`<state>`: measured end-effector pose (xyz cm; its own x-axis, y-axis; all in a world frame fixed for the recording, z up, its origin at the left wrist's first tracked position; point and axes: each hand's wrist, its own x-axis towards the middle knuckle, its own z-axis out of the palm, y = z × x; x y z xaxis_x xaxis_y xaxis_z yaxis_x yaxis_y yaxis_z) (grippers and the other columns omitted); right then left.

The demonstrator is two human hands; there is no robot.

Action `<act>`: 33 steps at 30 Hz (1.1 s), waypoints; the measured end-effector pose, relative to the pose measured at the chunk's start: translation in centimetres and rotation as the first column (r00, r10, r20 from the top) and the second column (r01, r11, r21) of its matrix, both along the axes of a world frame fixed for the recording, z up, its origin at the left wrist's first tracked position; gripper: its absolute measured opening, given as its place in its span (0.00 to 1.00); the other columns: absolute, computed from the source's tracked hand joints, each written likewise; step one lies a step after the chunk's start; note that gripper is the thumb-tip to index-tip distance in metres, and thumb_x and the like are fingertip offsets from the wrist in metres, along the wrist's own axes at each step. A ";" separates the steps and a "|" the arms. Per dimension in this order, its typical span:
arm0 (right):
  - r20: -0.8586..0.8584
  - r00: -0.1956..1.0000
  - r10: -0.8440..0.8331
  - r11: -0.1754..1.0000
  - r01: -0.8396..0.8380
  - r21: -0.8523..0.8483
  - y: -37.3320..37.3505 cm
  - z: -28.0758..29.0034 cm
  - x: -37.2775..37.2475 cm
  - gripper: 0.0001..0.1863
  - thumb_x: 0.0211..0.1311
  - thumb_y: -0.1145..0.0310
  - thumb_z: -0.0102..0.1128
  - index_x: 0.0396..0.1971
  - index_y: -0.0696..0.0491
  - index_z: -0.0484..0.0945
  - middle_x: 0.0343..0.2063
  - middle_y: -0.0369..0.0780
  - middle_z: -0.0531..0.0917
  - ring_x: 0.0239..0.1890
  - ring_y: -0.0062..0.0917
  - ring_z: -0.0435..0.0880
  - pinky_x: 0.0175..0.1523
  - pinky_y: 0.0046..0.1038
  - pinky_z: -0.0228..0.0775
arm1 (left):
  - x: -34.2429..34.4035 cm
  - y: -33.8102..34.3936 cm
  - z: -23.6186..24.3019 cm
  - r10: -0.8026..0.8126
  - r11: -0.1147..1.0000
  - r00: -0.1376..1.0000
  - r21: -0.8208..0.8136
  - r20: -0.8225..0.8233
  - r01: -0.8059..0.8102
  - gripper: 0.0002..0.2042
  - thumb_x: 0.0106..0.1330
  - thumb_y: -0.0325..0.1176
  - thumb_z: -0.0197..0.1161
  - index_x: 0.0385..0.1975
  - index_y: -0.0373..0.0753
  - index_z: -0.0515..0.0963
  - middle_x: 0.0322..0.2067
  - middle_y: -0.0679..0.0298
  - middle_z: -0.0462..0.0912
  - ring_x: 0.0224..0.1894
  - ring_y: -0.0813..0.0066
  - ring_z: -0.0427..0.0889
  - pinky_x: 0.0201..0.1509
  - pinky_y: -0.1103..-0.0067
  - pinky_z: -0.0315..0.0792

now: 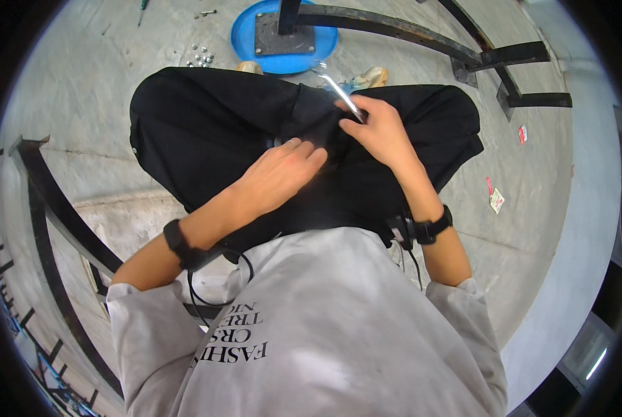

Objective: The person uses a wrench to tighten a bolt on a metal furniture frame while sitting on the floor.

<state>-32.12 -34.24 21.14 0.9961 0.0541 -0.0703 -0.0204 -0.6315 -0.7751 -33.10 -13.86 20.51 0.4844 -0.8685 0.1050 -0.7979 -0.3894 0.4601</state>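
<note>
a person in a grey top is sitting on a concrete floor (102, 76) with knees apart, both hands working over the lap of the black trousers (207, 125). the right hand (380, 128) is curling its fingers around the lower end of a slim silver wrench (340, 90), thumb and fingers pressed together on the shaft. the tool is slanting up and away from the hand, its head pointing toward the blue dish (245, 35) just beyond the knees. the left hand (280, 170) is lying on the dark cloth at the middle of the lap, fingers held close together and slightly bent, tips pressing into the fabric; it is holding nothing that can be made out. the two hands are near each other but not touching. each wrist is wearing a black strap, and a thin black cable is looping from the left one. a dark metal base plate (283, 35) is resting in the blue dish, joined to a black steel frame (394, 28) running off to the right. small silver nuts (201, 55) are lying scattered on the floor just left of the dish.
</note>
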 end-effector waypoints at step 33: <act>-0.292 0.952 -0.095 0.978 0.144 0.150 2.2 -4.8 -1.3 0.09 0.49 0.74 0.56 0.18 0.62 0.66 0.14 0.48 0.70 0.16 0.40 0.70 0.22 0.33 0.59 | 12.2 -5.9 -10.4 0.195 0.921 0.979 0.355 -0.057 -0.162 0.05 0.49 0.32 0.59 0.25 0.39 0.76 0.27 0.57 0.79 0.33 0.59 0.80 0.34 0.69 0.73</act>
